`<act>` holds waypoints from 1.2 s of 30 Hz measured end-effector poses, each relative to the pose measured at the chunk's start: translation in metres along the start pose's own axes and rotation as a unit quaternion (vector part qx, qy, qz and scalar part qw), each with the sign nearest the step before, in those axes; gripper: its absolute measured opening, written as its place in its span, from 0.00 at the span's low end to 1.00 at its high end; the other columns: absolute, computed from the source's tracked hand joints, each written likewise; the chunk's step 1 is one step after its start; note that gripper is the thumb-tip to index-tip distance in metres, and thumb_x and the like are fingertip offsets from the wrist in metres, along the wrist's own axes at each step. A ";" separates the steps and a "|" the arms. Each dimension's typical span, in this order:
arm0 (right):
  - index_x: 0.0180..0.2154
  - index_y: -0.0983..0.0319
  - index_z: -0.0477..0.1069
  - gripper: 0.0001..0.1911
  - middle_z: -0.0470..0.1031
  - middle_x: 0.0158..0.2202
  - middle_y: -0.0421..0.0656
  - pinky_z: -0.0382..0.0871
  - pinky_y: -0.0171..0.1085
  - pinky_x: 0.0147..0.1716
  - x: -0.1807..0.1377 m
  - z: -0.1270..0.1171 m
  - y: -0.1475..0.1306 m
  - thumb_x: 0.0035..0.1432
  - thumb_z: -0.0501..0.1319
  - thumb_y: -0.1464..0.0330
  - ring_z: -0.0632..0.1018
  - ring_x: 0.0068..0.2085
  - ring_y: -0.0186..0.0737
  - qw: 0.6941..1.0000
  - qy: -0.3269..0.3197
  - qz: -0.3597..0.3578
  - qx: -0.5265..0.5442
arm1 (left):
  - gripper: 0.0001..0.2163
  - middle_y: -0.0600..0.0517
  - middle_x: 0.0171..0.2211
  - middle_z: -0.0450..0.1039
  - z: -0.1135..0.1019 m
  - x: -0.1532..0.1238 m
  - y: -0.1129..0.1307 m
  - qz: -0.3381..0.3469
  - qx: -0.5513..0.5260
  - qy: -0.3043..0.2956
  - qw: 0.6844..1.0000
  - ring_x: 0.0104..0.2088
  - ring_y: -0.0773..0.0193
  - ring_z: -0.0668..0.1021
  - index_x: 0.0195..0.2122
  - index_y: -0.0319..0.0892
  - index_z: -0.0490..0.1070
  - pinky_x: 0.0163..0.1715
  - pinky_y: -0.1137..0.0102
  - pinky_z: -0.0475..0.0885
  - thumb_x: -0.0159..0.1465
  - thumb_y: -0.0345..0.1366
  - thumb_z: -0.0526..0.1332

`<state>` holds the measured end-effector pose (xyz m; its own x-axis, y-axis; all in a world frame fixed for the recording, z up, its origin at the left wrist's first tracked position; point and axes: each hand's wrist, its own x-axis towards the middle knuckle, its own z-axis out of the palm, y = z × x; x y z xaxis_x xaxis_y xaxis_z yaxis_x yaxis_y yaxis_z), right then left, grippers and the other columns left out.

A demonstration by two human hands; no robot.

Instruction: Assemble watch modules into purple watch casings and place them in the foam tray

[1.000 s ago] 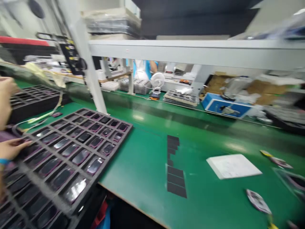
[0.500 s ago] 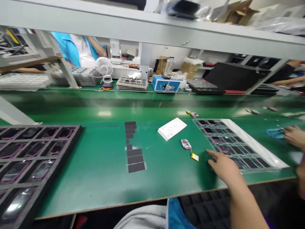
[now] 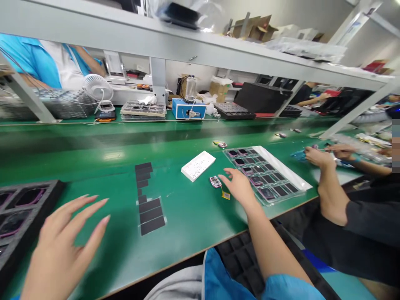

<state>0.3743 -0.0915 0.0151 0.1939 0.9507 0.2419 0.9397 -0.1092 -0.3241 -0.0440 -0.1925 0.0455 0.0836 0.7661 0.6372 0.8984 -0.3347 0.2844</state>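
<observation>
My left hand hovers with spread fingers at the lower left, between the black foam tray and a row of black adhesive strips. Nothing is in it. Beside a small pink-edged watch-like device is my right hand, thumb and fingers apart. Its fingertips come right up to the device; whether they touch it I cannot tell. A wire joins the device to a small yellow battery, which lies on the green bench below those fingers.
A white shallow box holding tiny parts lies mid-bench. Right of my right hand is a clear plastic tray of dark screens. At the right a co-worker's hands handle something blue. A shelf beam spans above.
The view has swung to the right. My left hand has come into view, open. My right hand has moved from beside the clear tray to the small device.
</observation>
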 end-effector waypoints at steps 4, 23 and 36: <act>0.44 0.64 0.72 0.20 0.75 0.39 0.49 0.66 0.36 0.35 0.002 -0.002 -0.031 0.46 0.65 0.68 0.76 0.39 0.45 0.988 -0.153 0.008 0.005 | 0.15 0.48 0.48 0.69 0.019 0.023 0.018 -0.019 -0.063 -0.071 0.995 0.50 0.52 0.71 0.49 0.50 0.69 0.51 0.57 0.66 0.62 0.43 0.56; 0.43 0.57 0.69 0.15 0.68 0.47 0.45 0.70 0.39 0.46 -0.029 0.063 -0.175 0.51 0.64 0.68 0.71 0.49 0.40 0.807 -0.147 -0.204 0.534 | 0.19 0.43 0.52 0.71 0.091 0.051 0.020 -0.393 -0.724 -0.180 0.537 0.51 0.56 0.74 0.55 0.40 0.66 0.52 0.63 0.69 0.62 0.33 0.60; 0.39 0.64 0.73 0.21 0.74 0.27 0.39 0.71 0.34 0.31 -0.030 0.070 -0.170 0.42 0.70 0.63 0.75 0.28 0.32 0.680 -0.386 0.000 0.623 | 0.17 0.41 0.45 0.76 0.089 0.060 0.012 -0.474 -0.675 -0.125 0.551 0.38 0.63 0.80 0.49 0.35 0.70 0.42 0.72 0.75 0.58 0.25 0.60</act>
<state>0.1887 -0.0815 -0.0007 -0.4636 0.8726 -0.1537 -0.1225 -0.2349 -0.9643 0.0098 -0.1020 0.0236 0.0602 0.9430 -0.3272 -0.5359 0.3071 0.7864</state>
